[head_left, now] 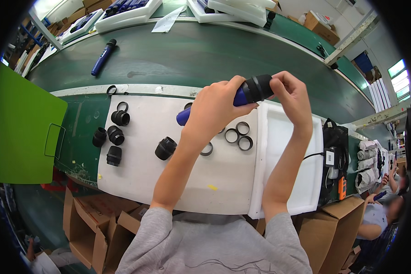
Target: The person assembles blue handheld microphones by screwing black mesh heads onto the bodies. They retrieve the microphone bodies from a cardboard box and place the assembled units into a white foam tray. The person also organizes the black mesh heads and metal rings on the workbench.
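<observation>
A blue tube [214,104] is being gripped by the left hand [213,112] at centre; its black cap [256,88], at 2 o'clock, is being pinched by the right hand [296,96]. Judged light, rigid, smooth.

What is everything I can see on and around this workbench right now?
Blue tube with black cap: one, held above the mat.
Black caps: five, on white mat, left part.
Black rings: at least three, mat centre; more partly hidden.
White foam tray: one, right of mat.
Blue tube: one, on green belt.
Green board: one, far left.
Cardboard boxes: several, below bench.
Left hand: grips the tube body.
Right hand: on the cap end.
</observation>
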Motion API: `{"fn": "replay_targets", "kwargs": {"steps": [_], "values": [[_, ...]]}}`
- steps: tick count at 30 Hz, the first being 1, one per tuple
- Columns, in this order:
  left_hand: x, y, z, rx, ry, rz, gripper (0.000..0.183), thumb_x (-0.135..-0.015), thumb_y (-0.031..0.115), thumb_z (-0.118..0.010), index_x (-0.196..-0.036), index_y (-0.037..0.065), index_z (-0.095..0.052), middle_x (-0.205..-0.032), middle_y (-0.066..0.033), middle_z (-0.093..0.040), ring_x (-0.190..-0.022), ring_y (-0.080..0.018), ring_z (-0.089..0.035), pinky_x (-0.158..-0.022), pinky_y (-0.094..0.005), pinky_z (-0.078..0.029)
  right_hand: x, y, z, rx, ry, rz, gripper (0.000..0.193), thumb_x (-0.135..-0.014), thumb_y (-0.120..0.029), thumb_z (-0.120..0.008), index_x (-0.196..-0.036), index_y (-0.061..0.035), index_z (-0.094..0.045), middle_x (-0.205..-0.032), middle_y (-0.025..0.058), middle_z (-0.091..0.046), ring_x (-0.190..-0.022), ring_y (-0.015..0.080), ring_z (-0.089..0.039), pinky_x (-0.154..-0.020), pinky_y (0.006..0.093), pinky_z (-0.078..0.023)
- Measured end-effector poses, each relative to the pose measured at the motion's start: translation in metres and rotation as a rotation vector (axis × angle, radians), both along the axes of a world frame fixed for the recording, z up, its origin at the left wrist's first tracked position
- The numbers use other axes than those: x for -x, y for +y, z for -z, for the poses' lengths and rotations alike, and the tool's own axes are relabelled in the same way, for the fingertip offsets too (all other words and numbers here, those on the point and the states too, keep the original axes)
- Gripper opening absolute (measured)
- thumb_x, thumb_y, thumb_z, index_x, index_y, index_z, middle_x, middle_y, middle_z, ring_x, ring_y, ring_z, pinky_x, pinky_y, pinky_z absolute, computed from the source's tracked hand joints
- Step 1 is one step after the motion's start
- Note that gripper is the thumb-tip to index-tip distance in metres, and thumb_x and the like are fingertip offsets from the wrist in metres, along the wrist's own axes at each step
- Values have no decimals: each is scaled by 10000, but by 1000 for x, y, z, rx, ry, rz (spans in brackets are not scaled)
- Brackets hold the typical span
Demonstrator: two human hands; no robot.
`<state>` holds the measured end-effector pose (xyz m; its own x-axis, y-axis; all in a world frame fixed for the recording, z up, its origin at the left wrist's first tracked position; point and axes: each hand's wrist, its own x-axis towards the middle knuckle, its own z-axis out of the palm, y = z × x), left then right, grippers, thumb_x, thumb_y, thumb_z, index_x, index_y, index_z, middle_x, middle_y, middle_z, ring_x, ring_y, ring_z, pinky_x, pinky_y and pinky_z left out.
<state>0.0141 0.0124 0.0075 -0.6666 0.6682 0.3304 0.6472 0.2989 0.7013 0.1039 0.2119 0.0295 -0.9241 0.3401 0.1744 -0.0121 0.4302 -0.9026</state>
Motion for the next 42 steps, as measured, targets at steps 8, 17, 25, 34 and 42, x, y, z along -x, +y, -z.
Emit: {"fn": "replay_targets", "kwargs": {"steps": [8,17,25,34,42], "values": [[2,-3,-3,-31,-188,58,477,-773,331,-862,-1078,26,-657,-806,-135,-711,-707,-268,-703,-683,-368,-553,-1,-3,2,96,312,-226,523,-854,-386,-821,-1155,15,-671,-1046,125,-714,-992,181,-688,-888,344,-560],[4,-1,-5,-62,-301,137,488,-776,340,-863,-1094,30,-660,-819,-136,-717,-709,-262,-705,-664,-355,-547,4,-7,3,253,321,-353,608,-796,-356,-867,-1221,19,-648,-1096,153,-704,-1026,203,-685,-909,348,-556],[4,3,-2,-35,-209,45,479,-801,324,-846,-1113,13,-658,-836,-111,-718,-712,-208,-687,-674,-326,-543,19,-13,13,242,348,-250,551,-883,-354,-792,-1254,16,-622,-1062,144,-707,-1032,216,-677,-951,380,-550],[2,12,8,-158,-56,-56,462,-807,309,-835,-1080,-2,-629,-809,-117,-692,-714,-203,-666,-667,-340,-539,30,-29,18,301,276,-19,437,-890,-296,-794,-1160,6,-631,-1041,120,-710,-1007,209,-688,-930,355,-540],[10,8,22,-246,-1123,851,494,-837,343,-787,-1091,-14,-559,-731,-109,-636,-598,-168,-633,-573,-300,-517,29,-31,14,897,665,-559,226,-992,-132,-578,-1204,-54,-585,-808,22,-577,-816,196,-651,-792,391,-550]]}}
